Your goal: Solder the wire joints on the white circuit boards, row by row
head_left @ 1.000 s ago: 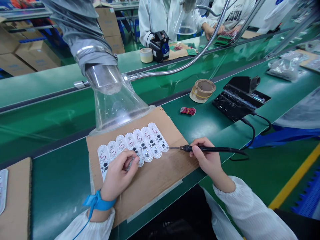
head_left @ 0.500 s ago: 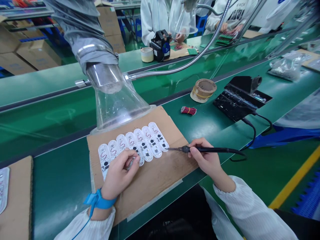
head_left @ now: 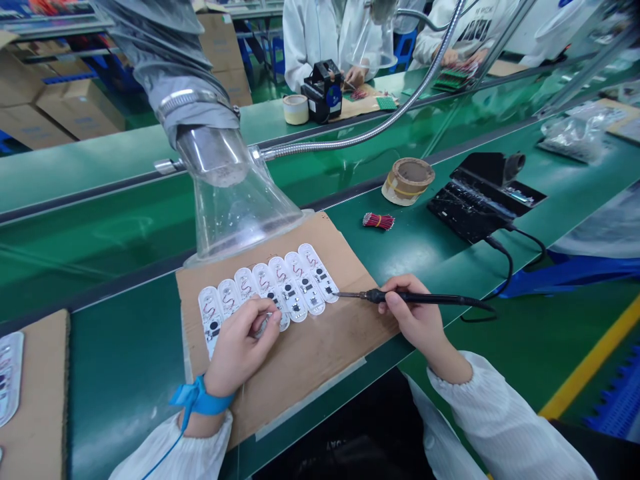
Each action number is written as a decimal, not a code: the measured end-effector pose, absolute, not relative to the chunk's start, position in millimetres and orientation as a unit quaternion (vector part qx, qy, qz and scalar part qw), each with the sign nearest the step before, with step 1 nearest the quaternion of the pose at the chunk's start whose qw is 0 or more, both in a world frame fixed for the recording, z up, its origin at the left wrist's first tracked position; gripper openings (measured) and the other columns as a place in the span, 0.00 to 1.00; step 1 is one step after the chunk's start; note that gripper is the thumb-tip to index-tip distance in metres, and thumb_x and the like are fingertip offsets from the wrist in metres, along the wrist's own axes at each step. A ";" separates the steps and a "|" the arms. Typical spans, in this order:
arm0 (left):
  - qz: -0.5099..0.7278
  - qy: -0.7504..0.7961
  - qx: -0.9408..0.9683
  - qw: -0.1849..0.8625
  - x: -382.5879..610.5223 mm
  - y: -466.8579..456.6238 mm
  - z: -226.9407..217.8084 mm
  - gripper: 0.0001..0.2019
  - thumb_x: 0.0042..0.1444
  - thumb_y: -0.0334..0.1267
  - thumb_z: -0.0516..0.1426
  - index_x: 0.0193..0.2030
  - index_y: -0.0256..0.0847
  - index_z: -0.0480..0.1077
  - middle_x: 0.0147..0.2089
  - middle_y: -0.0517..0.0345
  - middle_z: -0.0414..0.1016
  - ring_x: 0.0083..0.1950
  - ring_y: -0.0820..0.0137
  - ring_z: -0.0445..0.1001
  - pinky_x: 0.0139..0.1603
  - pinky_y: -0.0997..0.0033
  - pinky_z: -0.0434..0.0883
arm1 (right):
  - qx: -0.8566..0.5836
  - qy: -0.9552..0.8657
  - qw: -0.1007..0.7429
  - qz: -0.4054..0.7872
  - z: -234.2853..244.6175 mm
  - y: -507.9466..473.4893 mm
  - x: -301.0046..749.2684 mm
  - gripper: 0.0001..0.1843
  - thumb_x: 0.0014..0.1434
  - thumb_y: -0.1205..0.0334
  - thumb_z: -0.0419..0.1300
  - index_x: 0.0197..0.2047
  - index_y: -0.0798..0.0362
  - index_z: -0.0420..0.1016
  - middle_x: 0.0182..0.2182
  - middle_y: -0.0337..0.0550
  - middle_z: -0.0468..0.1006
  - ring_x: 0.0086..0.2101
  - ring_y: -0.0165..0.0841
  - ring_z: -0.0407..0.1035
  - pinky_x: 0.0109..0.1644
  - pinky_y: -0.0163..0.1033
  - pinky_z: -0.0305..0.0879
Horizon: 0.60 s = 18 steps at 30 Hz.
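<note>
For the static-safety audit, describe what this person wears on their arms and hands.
The left hand and right hand are bare, without gloves. The left sleeve and right sleeve are white, finely ribbed and gathered at the cuff. A blue wrist strap circles the left wrist, with a thin blue cord trailing from it.

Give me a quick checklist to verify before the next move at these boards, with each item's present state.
1. Soldering iron in the right hand, tip touching the end white circuit board: cannot tell.
2. Left hand resting on the row of boards: ok.
3. Blue wrist strap on the left wrist: ok.
4. Clear fume funnel near the iron's tip: not ok, it stands nearer the row's other end.
5. Iron's cord clear of the boards: ok.
</note>
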<state>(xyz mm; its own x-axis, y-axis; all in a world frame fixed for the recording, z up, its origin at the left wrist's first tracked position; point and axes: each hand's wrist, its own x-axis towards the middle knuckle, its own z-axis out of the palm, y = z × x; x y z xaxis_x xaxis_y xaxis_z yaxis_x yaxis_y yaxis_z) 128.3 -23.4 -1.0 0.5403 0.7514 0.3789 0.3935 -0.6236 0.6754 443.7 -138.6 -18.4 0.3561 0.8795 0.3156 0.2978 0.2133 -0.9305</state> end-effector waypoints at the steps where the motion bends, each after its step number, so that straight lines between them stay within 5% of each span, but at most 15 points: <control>1: 0.337 0.343 0.836 0.265 128.0 -23.5 -1.7 0.06 0.73 0.31 0.58 0.44 0.44 0.73 0.29 0.70 0.57 0.26 0.74 0.62 0.30 0.73 0.63 | -0.578 -0.491 0.605 0.244 -16.1 -138.1 440.7 0.15 0.76 0.45 0.68 0.44 0.48 0.79 0.26 0.37 0.81 0.25 0.33 0.77 0.31 0.37 0.75; 7: 0.370 0.344 0.825 0.253 125.6 -24.4 -2.9 0.06 0.73 0.29 0.58 0.44 0.44 0.71 0.29 0.70 0.56 0.27 0.73 0.62 0.31 0.72 0.63 | -0.593 -0.404 0.658 0.227 -11.8 -134.5 412.4 0.16 0.76 0.43 0.67 0.44 0.47 0.80 0.26 0.36 0.80 0.25 0.30 0.76 0.31 0.35 0.75; 18: 0.385 0.347 0.820 0.241 127.2 -23.3 -0.1 0.07 0.72 0.28 0.57 0.42 0.45 0.69 0.29 0.70 0.55 0.27 0.73 0.60 0.31 0.70 0.61 | -0.601 -0.453 0.617 0.232 -21.8 -137.2 408.1 0.20 0.75 0.42 0.67 0.38 0.48 0.79 0.24 0.36 0.78 0.21 0.30 0.73 0.25 0.33 0.69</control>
